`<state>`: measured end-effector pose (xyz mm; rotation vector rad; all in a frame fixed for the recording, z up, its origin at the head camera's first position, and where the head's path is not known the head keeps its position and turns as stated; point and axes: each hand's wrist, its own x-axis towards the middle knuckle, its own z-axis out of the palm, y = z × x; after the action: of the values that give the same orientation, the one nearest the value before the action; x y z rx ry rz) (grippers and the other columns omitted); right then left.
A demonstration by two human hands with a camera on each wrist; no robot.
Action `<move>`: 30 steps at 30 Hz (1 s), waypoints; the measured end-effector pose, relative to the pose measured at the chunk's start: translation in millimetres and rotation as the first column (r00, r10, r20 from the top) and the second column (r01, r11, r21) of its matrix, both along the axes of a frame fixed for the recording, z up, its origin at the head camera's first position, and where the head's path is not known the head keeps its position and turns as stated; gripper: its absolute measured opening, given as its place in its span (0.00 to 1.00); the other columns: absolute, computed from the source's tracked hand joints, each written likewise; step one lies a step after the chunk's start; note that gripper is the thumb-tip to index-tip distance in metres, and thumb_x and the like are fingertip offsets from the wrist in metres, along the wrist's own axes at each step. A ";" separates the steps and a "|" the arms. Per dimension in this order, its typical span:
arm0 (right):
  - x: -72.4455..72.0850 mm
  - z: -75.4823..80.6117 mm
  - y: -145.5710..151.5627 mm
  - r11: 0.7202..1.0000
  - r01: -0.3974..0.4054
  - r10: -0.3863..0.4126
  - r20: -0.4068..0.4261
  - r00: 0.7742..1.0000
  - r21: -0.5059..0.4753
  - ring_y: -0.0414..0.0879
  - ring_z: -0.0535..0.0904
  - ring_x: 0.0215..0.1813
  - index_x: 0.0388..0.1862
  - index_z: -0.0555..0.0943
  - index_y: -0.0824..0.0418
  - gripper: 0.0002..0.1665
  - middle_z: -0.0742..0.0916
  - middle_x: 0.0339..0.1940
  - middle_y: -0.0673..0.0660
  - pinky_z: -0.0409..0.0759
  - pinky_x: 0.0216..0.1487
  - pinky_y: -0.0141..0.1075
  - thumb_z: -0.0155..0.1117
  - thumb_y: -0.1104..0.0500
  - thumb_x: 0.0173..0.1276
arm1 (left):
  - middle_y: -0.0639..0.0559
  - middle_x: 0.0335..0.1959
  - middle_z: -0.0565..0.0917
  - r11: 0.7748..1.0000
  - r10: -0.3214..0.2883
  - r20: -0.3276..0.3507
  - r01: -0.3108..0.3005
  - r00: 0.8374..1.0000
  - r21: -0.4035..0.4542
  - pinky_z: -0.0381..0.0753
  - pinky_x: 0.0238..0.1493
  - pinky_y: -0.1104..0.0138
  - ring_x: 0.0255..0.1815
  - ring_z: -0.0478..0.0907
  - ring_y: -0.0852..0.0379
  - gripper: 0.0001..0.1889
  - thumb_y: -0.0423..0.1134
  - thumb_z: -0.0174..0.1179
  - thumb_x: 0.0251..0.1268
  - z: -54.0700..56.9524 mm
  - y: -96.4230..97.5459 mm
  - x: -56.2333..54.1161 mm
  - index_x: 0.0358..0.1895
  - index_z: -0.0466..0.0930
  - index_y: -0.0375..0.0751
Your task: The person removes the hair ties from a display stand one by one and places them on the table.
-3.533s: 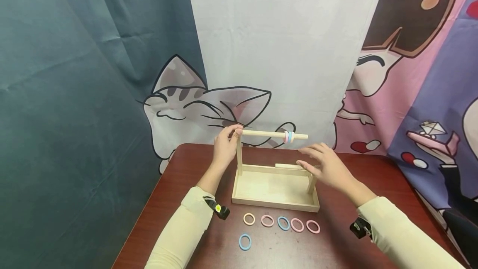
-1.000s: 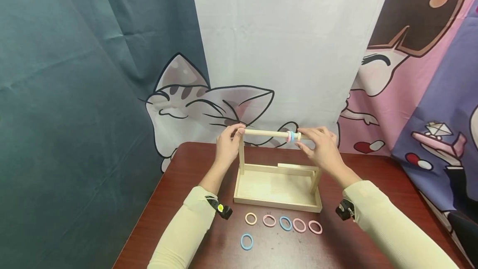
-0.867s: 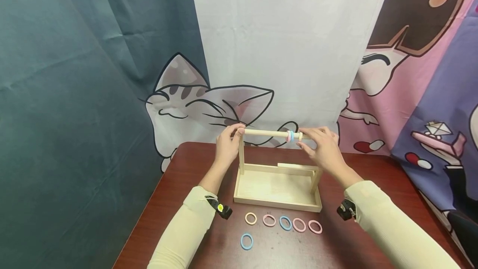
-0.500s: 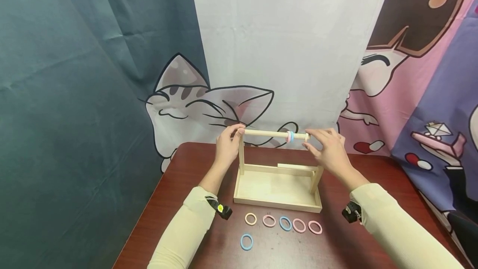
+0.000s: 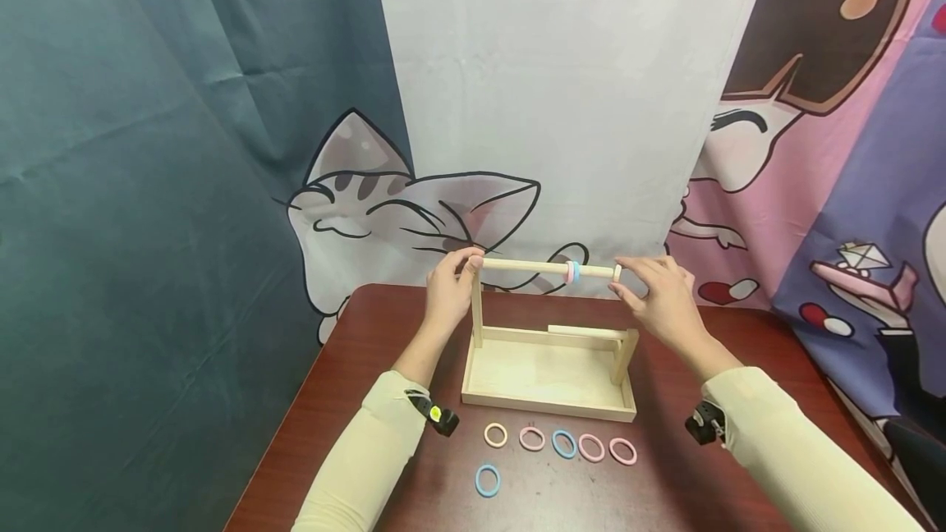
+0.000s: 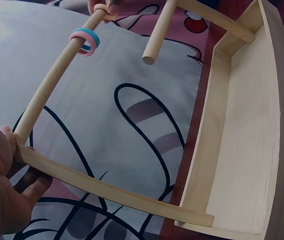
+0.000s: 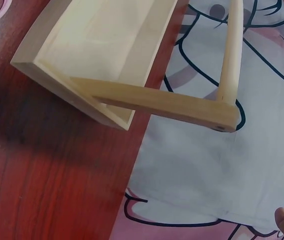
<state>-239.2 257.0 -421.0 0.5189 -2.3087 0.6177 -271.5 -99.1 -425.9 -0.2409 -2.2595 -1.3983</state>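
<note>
My left hand (image 5: pixel 449 282) grips the top of the tall post, where the upper wooden rod (image 5: pixel 521 266) joins it. Between the right hand's (image 5: pixel 661 294) thumb and fingers is a pale yellow ring (image 5: pixel 617 272), at the free end of that rod; whether it still encircles the tip is hard to tell. A pink ring (image 6: pixel 85 42) and a blue ring (image 6: pixel 95 36) hang together further in on the rod. Below, the wooden stand's tray (image 5: pixel 547 410) sits on the table, with a shorter post (image 7: pixel 166 106) carrying a lower rod (image 5: pixel 585 332) on its right.
On the table (image 5: pixel 355 368) in front of the tray lie several rings: a yellow ring (image 5: pixel 496 424), pink rings and blue rings, one blue ring (image 5: pixel 488 467) nearer the person. A printed curtain (image 5: pixel 576 89) hangs behind the table's far edge.
The right hand came to the rod, took hold of the pale yellow ring and slid it rightward, away from the pink and blue rings, to the free end. The left hand kept its grip.
</note>
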 end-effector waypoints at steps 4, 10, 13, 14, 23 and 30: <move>1.5 -2.7 3.9 1.000 0.008 -0.008 0.004 1.000 -0.002 0.62 0.80 0.52 0.63 0.88 0.60 0.28 0.94 0.55 0.65 0.66 0.52 0.67 0.85 0.64 0.64 | 0.46 0.55 0.93 1.000 0.003 0.005 -0.003 1.000 -0.004 0.91 0.55 0.49 0.54 0.91 0.45 0.17 0.52 0.65 0.79 -1.0 0.2 0.0 0.58 0.91 0.47; 5.1 -5.9 8.0 1.000 -0.004 0.004 -0.001 1.000 -0.001 0.60 0.79 0.49 0.61 0.89 0.62 0.27 0.94 0.51 0.64 0.66 0.50 0.66 0.85 0.65 0.63 | 0.46 0.55 0.93 1.000 0.008 0.010 -0.008 1.000 -0.010 0.91 0.54 0.49 0.54 0.91 0.45 0.17 0.52 0.64 0.79 -0.3 0.9 0.5 0.59 0.91 0.48; 7.1 -7.8 9.2 1.000 -0.008 0.008 -0.001 1.000 0.007 0.60 0.79 0.48 0.59 0.89 0.62 0.26 0.93 0.48 0.63 0.66 0.49 0.65 0.85 0.64 0.63 | 0.46 0.55 0.93 1.000 0.008 0.005 -0.008 1.000 -0.010 0.91 0.55 0.49 0.54 0.91 0.45 0.17 0.52 0.65 0.79 0.0 1.0 -0.3 0.58 0.91 0.48; 7.7 -8.5 9.4 1.000 -0.009 0.009 0.000 1.000 0.012 0.59 0.78 0.47 0.59 0.89 0.62 0.25 0.93 0.47 0.63 0.66 0.49 0.65 0.85 0.64 0.62 | 0.46 0.56 0.93 1.000 0.007 0.007 -0.007 1.000 -0.008 0.91 0.55 0.49 0.54 0.91 0.45 0.17 0.52 0.65 0.79 0.0 0.7 -0.3 0.58 0.91 0.48; 15.1 -16.0 12.8 0.998 -0.034 0.034 0.012 0.999 0.058 0.58 0.78 0.46 0.56 0.90 0.63 0.24 0.90 0.42 0.61 0.67 0.51 0.63 0.86 0.60 0.62 | 0.45 0.54 0.93 1.000 -0.001 0.005 0.001 1.000 -0.005 0.92 0.56 0.49 0.54 0.91 0.45 0.18 0.52 0.65 0.79 0.6 0.6 -0.7 0.58 0.91 0.46; 22.6 -20.9 11.9 0.989 -0.089 0.088 0.012 0.996 0.115 0.56 0.79 0.47 0.53 0.91 0.61 0.23 0.89 0.43 0.59 0.67 0.55 0.64 0.87 0.57 0.60 | 0.44 0.55 0.93 1.000 0.004 -0.003 -0.004 1.000 -0.005 0.92 0.57 0.51 0.55 0.92 0.44 0.16 0.50 0.65 0.79 0.6 0.9 -0.9 0.58 0.91 0.46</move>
<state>-216.6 268.9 -441.9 0.6770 -2.3485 0.5306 -272.4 -98.2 -425.3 -0.2401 -2.2598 -1.3901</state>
